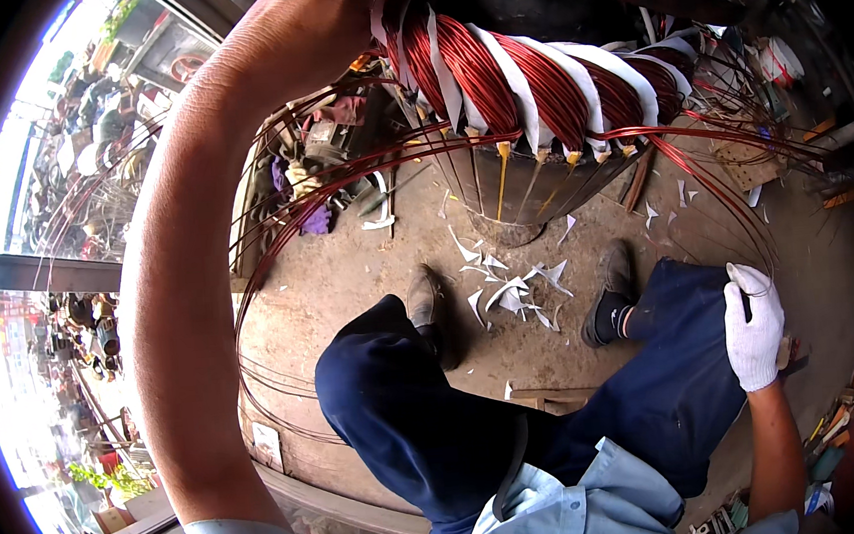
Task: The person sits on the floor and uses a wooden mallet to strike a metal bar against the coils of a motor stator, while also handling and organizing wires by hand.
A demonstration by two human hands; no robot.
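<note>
A motor stator (476,193) stands before me, its end wound with red-brown copper wire coils (467,73). White insulating paper strips (514,74) lie between the coils. My bare left arm reaches up past the coils' left end, and the fingers of my left hand are hidden beyond the top edge. My right hand (756,331), in a white knitted glove, is over my right knee. Its fingers are closed on thin ends of the copper wire leads (716,182), which run down from the winding. More long leads (312,206) sweep out to the left.
White paper scraps (514,290) litter the concrete floor (347,273) between my shoes. Tools and rags (318,215) are heaped left of the stator. A glazed frame (46,272) stands at the left. More clutter (782,63) lies at the far right.
</note>
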